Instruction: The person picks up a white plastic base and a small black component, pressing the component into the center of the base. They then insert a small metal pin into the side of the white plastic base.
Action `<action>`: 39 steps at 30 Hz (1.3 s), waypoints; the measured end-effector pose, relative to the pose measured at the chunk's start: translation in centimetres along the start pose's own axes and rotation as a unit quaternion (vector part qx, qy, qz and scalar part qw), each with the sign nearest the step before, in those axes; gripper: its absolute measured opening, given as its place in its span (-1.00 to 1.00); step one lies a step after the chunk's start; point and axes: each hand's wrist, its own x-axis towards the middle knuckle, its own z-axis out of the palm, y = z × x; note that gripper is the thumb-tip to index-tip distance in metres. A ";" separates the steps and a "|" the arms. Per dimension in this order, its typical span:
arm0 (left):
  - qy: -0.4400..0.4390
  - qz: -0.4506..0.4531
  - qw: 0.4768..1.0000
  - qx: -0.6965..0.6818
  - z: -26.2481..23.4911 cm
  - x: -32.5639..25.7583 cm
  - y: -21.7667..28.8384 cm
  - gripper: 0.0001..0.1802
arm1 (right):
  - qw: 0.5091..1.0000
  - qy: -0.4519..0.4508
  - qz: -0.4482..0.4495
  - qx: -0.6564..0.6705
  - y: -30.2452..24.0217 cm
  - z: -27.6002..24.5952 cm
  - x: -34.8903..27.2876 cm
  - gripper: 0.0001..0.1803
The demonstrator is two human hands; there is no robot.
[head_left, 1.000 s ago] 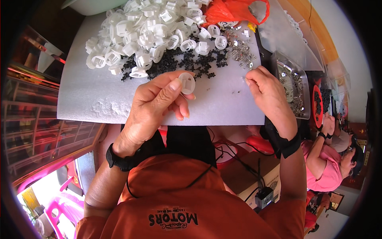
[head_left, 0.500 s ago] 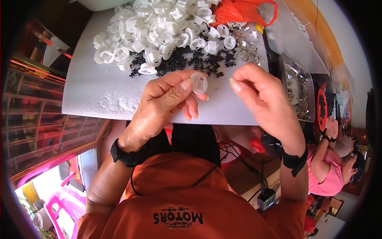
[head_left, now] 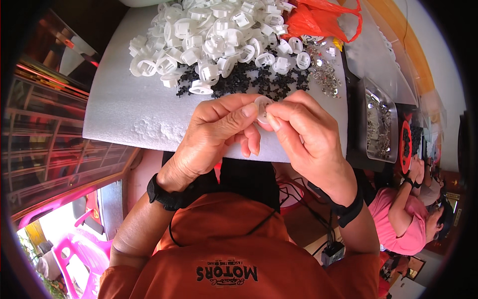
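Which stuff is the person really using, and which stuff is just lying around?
In use:
- left hand and right hand, both pinching one white plastic ring
- pile of white plastic rings
- small black pieces
- small shiny metal bits
- white foam board

Just lying about:
- orange plastic bag
- tray of metal parts
- pink plastic chair
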 end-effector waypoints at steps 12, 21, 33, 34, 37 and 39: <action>0.002 -0.019 1.000 -0.002 -0.2 0.0 0.0 -0.66 | 0.986 -0.038 -0.089 -0.136 0.5 -1.0 -1.0 -0.58; 0.003 0.014 0.995 0.098 0.1 0.0 -0.4 -0.63 | 0.993 -0.059 -0.051 -0.094 0.3 -1.0 -1.3 -0.66; 0.033 0.056 0.985 0.161 0.7 -0.1 -1.2 -0.61 | 0.998 0.012 0.047 0.027 0.0 0.2 -1.0 -0.84; 0.035 0.059 0.984 0.162 0.7 -0.1 -1.2 -0.61 | 0.999 0.020 0.042 0.020 0.1 0.4 -1.1 -0.84; 0.050 0.072 0.981 0.174 0.8 -0.2 -1.3 -0.60 | 0.999 0.028 0.035 0.011 0.1 0.6 -0.9 -0.83; 0.051 0.077 0.981 0.171 0.9 -0.2 -1.4 -0.60 | 0.999 0.028 0.033 0.009 0.1 0.6 -0.8 -0.82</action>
